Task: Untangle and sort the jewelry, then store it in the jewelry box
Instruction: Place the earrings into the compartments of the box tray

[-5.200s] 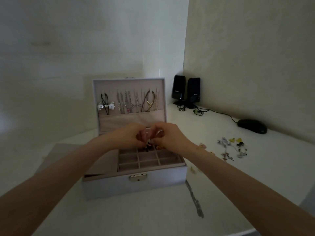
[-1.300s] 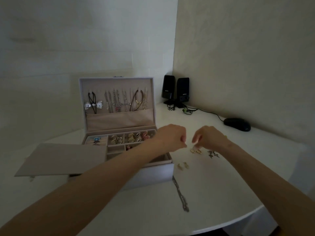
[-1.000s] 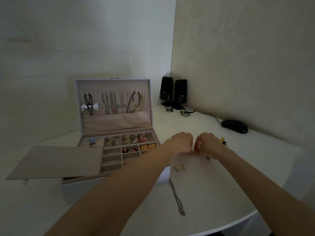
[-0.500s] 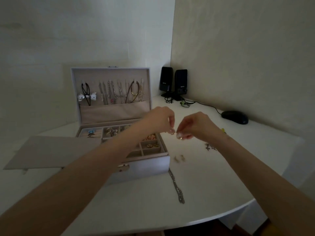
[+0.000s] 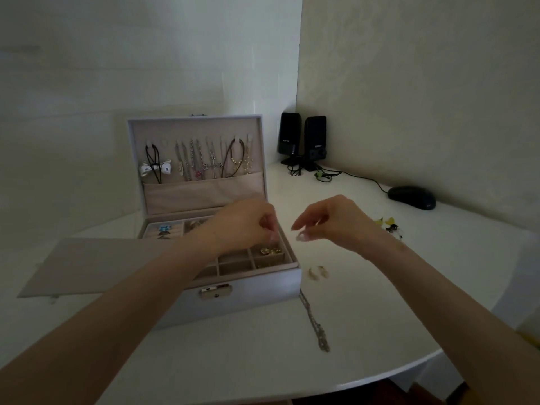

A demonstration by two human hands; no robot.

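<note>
Lower your left hand (image 5: 248,226), its grip pinched narrow (around a piece or not, I cannot tell), onto the small gold earrings (image 5: 270,251) in the right compartment of the pale grey hinged jewelry box (image 5: 257,296), release gently, right hand (image 5: 333,222) loose, empty

left hand (image 5: 248,226) over jewelry box (image 5: 257,299) | right hand (image 5: 330,220) beside it, fingers loose
</note>
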